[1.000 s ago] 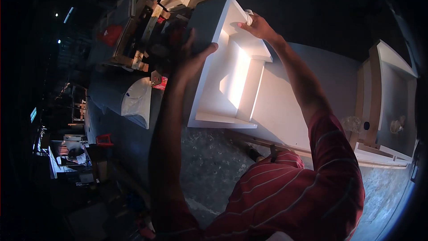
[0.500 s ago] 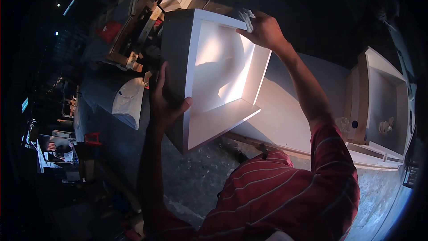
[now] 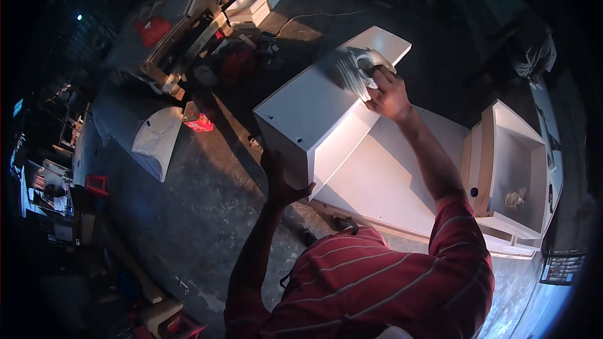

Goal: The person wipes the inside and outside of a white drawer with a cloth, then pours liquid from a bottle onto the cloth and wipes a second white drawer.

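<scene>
A white box-shaped drawer [image 3: 308, 103] is tilted in front of me, with one long outer face turned up and small dark holes near its near corners. My left hand [image 3: 284, 185] grips its near end, the thumb around the lower edge. In my right hand [image 3: 391, 95] is a bunched whitish rag [image 3: 359, 74], which lies against the upper face near the far end; the rag looks blurred. Below the drawer is a large white panel [image 3: 402, 163]. The drawer's inside is mostly hidden from me.
On the panel's right end stands an open white box [image 3: 512, 163] with a crumpled pale item [image 3: 516, 198] in it. Stacked pale boxes [image 3: 248, 9] and a wooden bench [image 3: 188, 50] are at the back left. A red carton [image 3: 200, 120] stands on the concrete floor [image 3: 188, 213].
The drawer has turned over, its open side swinging away from view and an outer face coming up. My right hand has moved down from its top edge, with the rag on that face.
</scene>
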`<action>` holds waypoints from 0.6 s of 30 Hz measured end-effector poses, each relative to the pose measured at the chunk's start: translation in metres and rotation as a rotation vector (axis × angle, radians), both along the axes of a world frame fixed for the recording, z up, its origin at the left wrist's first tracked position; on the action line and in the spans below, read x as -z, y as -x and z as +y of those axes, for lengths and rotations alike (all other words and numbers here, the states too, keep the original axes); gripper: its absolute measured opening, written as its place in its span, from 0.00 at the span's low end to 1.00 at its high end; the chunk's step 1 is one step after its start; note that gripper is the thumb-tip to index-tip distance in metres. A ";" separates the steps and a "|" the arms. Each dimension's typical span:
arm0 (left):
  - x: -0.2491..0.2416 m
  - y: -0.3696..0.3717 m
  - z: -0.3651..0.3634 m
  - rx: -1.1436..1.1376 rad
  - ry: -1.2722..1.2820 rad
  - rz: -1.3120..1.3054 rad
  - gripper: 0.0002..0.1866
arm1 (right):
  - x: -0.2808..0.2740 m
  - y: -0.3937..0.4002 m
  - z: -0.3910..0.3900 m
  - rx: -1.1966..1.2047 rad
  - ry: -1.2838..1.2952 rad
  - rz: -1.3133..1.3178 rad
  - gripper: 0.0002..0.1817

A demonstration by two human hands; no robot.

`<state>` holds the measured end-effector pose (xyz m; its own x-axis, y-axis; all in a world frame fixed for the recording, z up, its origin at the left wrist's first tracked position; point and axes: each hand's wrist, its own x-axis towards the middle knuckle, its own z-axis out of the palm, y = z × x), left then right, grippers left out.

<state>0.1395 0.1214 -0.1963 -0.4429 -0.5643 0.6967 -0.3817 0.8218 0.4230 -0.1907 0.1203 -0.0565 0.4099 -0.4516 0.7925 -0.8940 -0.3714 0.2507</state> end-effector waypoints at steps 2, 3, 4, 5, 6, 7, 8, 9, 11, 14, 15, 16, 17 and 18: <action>0.012 0.002 0.004 -0.017 -0.013 0.013 0.63 | 0.008 0.000 0.005 0.016 -0.050 -0.009 0.12; 0.018 0.002 0.006 -0.005 -0.013 0.011 0.63 | 0.011 -0.001 0.007 -0.014 -0.060 -0.004 0.12; 0.023 0.002 0.007 0.005 0.008 0.005 0.64 | 0.012 -0.001 0.009 -0.043 -0.069 0.003 0.12; 0.028 0.001 0.009 0.016 0.028 -0.002 0.65 | 0.013 -0.002 0.014 -0.061 -0.107 0.004 0.13; 0.033 0.001 0.010 0.031 0.029 -0.002 0.65 | 0.015 -0.003 0.015 -0.046 -0.107 0.002 0.13; 0.038 0.001 0.011 0.034 0.010 0.006 0.65 | 0.019 -0.004 0.016 -0.053 -0.108 0.006 0.13; 0.042 0.000 0.012 0.038 -0.009 0.013 0.65 | 0.025 -0.004 0.016 -0.059 -0.110 0.010 0.14; 0.044 -0.001 0.013 0.053 -0.008 0.013 0.65 | 0.028 -0.005 0.017 -0.031 -0.108 0.020 0.14; 0.048 -0.003 0.016 0.019 -0.040 0.023 0.65 | 0.033 -0.007 0.021 -0.009 -0.103 0.020 0.14; 0.051 -0.006 0.019 0.013 -0.060 0.007 0.66 | 0.033 -0.015 0.035 0.026 -0.168 0.015 0.14; 0.056 -0.008 0.022 0.024 -0.063 0.009 0.66 | 0.027 -0.023 0.041 0.039 -0.262 -0.014 0.16; 0.066 -0.010 0.022 0.020 -0.126 0.009 0.66 | 0.018 -0.029 0.047 0.054 -0.353 -0.041 0.18; 0.074 -0.012 0.022 0.017 -0.185 0.011 0.66 | 0.004 -0.032 0.055 0.082 -0.489 0.052 0.21; 0.081 -0.014 0.022 0.030 -0.183 0.018 0.66 | 0.003 -0.030 0.058 0.096 -0.487 0.056 0.21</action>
